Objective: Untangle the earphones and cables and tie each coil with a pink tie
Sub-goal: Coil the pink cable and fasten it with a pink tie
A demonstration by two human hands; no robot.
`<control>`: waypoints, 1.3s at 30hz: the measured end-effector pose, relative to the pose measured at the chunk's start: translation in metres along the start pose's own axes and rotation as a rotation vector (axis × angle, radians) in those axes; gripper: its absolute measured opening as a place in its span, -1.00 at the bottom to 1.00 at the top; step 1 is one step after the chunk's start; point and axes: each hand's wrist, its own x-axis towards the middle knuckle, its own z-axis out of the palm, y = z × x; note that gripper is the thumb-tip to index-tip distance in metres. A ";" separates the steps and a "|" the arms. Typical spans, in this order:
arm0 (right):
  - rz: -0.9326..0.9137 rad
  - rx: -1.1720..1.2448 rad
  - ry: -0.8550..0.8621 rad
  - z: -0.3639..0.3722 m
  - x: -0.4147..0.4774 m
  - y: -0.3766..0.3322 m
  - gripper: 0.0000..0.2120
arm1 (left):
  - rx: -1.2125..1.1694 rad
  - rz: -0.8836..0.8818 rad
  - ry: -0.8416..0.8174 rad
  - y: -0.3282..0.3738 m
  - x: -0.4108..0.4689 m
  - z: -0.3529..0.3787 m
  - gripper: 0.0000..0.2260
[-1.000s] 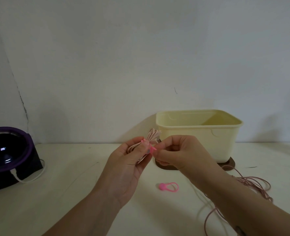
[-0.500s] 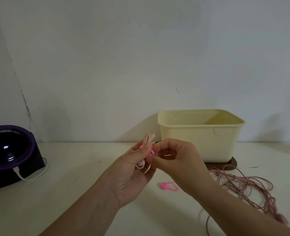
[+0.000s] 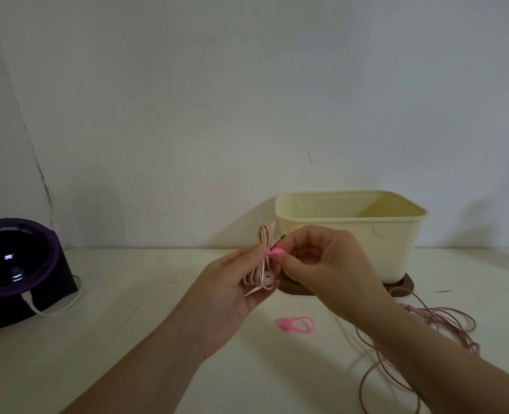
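Observation:
My left hand (image 3: 223, 291) holds a small coil of pale pink earphones (image 3: 263, 255) upright above the table, loops sticking out above and below the fingers, a white earbud at the bottom. A bright pink tie (image 3: 275, 251) wraps the coil's middle, and my right hand (image 3: 321, 264) pinches that tie from the right. A second pink tie (image 3: 297, 324), a loop with a round knob, lies flat on the table below the hands. A loose tangle of darker pink cable (image 3: 438, 321) sprawls on the table at the right, partly behind my right forearm.
A cream plastic tub (image 3: 351, 231) stands on a brown mat (image 3: 408, 284) at the back, just behind my right hand. A black and purple device (image 3: 17, 270) with a white cord (image 3: 56, 309) sits at the left edge. A white wall closes the back.
The hands have dropped slightly and the coil now shows more, with the earbud hanging below. The pink tie sits around the coil's middle. The camera shifted, showing more cable at right.

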 end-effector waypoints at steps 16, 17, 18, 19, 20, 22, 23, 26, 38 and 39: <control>-0.247 -0.194 0.039 0.001 -0.003 0.007 -0.82 | 0.162 0.060 -0.040 0.001 -0.004 0.002 -0.80; -0.296 -0.234 0.043 0.000 -0.002 0.007 -0.83 | 0.155 0.048 -0.048 0.002 -0.004 0.001 -0.78; -0.346 -0.268 0.048 -0.001 -0.001 0.008 -0.86 | 0.153 0.041 -0.057 0.003 -0.004 0.001 -0.78; -0.397 -0.301 0.050 -0.002 -0.001 0.008 -0.89 | 0.158 0.040 -0.065 0.003 -0.004 0.001 -0.77; -0.443 -0.335 0.043 -0.003 0.000 0.009 -0.91 | 0.169 0.043 -0.074 0.003 -0.004 0.001 -0.78; -0.510 -0.387 0.009 -0.003 0.000 0.011 -0.91 | 0.188 0.050 -0.086 0.001 -0.005 0.002 -0.79; -0.529 -0.399 -0.008 -0.003 0.000 0.012 -0.90 | 0.189 0.053 -0.083 0.000 -0.005 0.001 -0.78; -0.524 -0.415 -0.048 -0.003 0.000 0.015 -0.93 | 0.140 0.068 -0.028 -0.005 -0.003 0.001 -0.75; -0.371 -0.317 -0.099 -0.003 0.003 0.020 -0.97 | -0.037 0.131 0.126 -0.012 0.005 0.001 -0.85; -0.328 -0.280 -0.104 -0.004 0.003 0.020 -0.96 | -0.022 0.120 0.105 -0.013 0.004 0.000 -0.83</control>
